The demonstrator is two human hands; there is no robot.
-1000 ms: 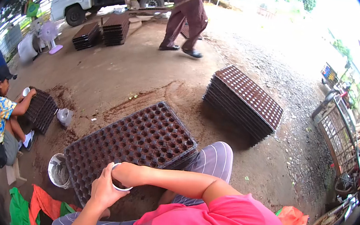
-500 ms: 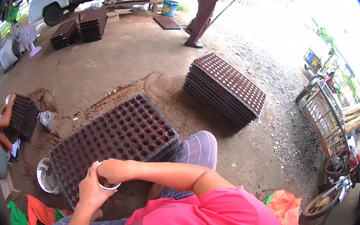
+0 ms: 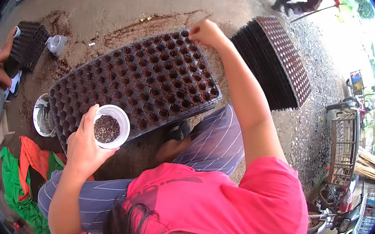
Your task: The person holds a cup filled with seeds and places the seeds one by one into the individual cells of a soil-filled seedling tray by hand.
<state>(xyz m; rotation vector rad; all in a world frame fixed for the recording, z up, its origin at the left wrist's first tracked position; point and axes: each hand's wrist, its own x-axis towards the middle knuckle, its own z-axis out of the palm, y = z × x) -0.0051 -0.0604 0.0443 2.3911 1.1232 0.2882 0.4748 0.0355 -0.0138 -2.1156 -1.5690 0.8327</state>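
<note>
Right hand (image 3: 207,33), from one cup (image 3: 125,126) to one tray (image 3: 142,93), pinched, contents unclear; left hand (image 3: 84,149) around cup

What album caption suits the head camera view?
Left hand holding a white cup of small grains, right hand at a soil-filled tray's far corner.

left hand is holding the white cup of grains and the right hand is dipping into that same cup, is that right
Not quite: the head view shows the right hand at the black tray's far corner, not in the cup. The left hand does hold the white cup of grains.
</note>
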